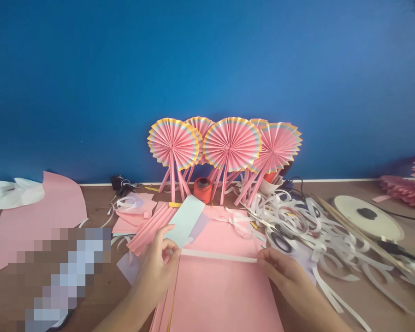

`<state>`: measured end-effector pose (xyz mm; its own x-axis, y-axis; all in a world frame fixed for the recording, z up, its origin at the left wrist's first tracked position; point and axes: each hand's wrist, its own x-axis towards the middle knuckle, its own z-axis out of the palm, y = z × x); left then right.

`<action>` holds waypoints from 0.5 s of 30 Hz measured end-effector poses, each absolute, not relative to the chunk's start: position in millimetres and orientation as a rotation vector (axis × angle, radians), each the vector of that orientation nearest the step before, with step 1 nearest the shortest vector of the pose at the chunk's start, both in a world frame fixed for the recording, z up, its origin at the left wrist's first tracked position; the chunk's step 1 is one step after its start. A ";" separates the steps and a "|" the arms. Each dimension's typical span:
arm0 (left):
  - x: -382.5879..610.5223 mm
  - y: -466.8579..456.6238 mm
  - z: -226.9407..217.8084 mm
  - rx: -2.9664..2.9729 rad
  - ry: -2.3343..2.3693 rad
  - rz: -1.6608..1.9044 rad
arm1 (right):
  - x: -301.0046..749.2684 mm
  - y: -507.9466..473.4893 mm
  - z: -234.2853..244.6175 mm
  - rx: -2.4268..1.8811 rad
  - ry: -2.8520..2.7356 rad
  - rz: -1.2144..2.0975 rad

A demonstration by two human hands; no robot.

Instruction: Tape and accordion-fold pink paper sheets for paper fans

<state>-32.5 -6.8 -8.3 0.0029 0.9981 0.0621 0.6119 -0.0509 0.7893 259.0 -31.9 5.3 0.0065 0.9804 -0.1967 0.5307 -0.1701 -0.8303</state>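
A narrow white strip [217, 256] runs nearly level across the pink paper sheet [224, 295], along its far edge. My left hand [161, 258] pinches the strip's left end between thumb and fingers. At the other end my right hand [280, 267] holds it in a closed pinch. Beneath the left hand, folded pink paper layers with a thin yellow edge show along the sheet's left side. Just beyond that hand lies a pale blue paper piece [186, 221]. Whether the strip is stuck down or only held over the sheet I cannot tell.
Several pink pleated paper fans [231, 145] stand against the blue wall, with a red spool of string [203, 190] among their legs. Curled white strips [297, 216] and scissors [280, 242] lie right, near a round cream lid [368, 219]. Larger pink paper [62, 203] lies left.
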 end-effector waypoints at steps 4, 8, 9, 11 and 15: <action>-33.2 -11.7 -17.1 1.891 1.701 0.781 | 261.3 -34.3 -2.6 -1.775 -1.710 0.824; -32.3 -16.1 -21.0 1.979 1.746 0.750 | 267.2 -37.9 -9.9 -1.865 -1.675 0.900; -32.0 -16.6 -21.9 1.998 1.748 0.750 | 267.7 -38.5 -11.1 -1.877 -1.659 0.937; -31.7 -17.2 -24.0 2.032 1.746 0.736 | 266.2 -39.4 -12.4 -1.902 -1.617 0.987; -32.0 -17.2 -27.8 2.075 1.773 0.682 | 253.8 -40.7 -11.8 -1.926 -1.459 0.968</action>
